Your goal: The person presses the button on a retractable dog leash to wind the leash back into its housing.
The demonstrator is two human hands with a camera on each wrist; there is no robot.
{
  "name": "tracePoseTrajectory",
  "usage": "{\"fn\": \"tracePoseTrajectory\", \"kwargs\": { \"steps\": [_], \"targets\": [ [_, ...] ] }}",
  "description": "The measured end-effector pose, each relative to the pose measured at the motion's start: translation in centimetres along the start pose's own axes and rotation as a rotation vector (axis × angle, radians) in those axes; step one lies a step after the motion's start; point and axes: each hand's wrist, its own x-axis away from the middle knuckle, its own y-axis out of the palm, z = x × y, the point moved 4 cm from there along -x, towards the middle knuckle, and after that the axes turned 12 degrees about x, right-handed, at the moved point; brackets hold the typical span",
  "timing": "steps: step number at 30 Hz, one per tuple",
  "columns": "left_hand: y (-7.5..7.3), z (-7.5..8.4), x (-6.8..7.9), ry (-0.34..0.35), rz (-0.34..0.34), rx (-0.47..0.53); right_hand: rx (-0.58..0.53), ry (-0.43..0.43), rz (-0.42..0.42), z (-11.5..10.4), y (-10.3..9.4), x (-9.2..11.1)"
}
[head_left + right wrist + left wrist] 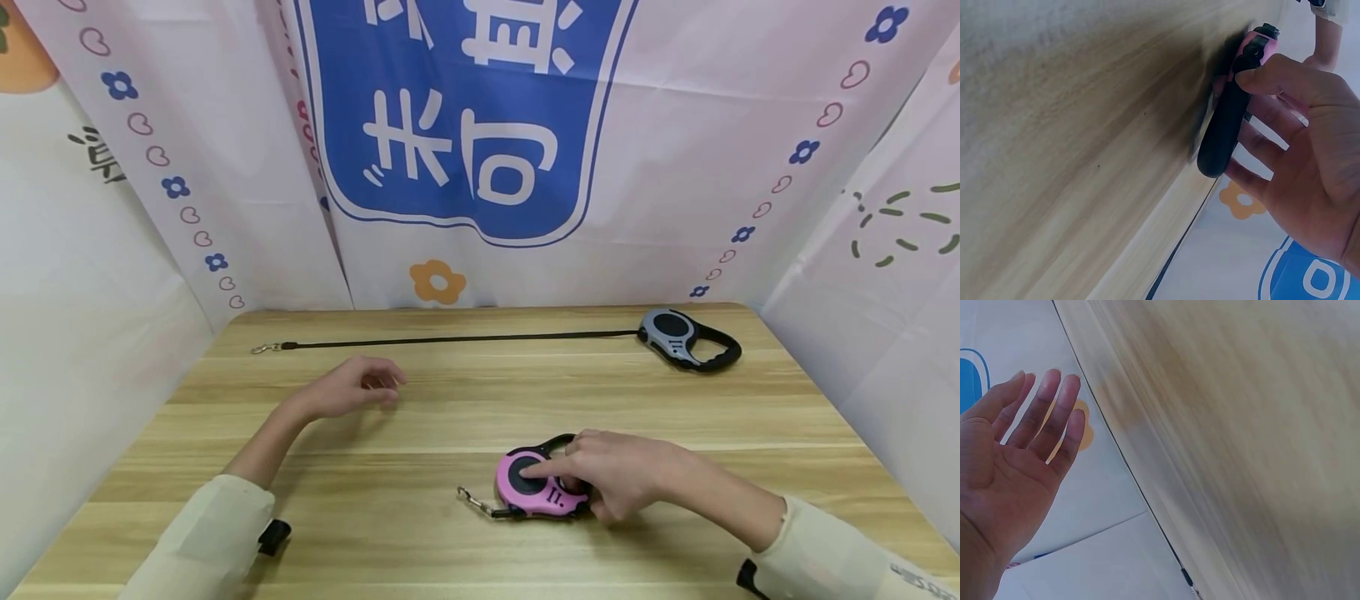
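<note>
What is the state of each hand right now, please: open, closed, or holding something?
Left hand: open, fingers relaxed, holding nothing.
Right hand: holding the pink leash by its black handle.

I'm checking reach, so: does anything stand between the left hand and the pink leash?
Nothing visible does: in the head view, only tabletop lies between the left hand and the pink leash. The black cord runs farther back, out of the way.
</note>
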Motion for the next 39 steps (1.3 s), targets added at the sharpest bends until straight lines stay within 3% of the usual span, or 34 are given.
{"fn": "tracePoseTrajectory", "kwargs": {
  "steps": [19, 30, 39],
  "targets": [
    [-0.4, 0.0, 0.2, 0.013, 0.000, -0.006, 0.064, 0.010, 0.012, -0.2, 0.2, 0.5],
    [-1.7, -0.2, 0.6, 0.021, 0.035, -0.047, -0.092, -0.033, 0.114, 1.0, -1.5, 1.2],
    [-2.0, -0.3, 0.6, 0.012, 0.043, -0.055, -0.165, 0.031, 0.185, 2.9, -2.4, 1.9]
  ]
}}
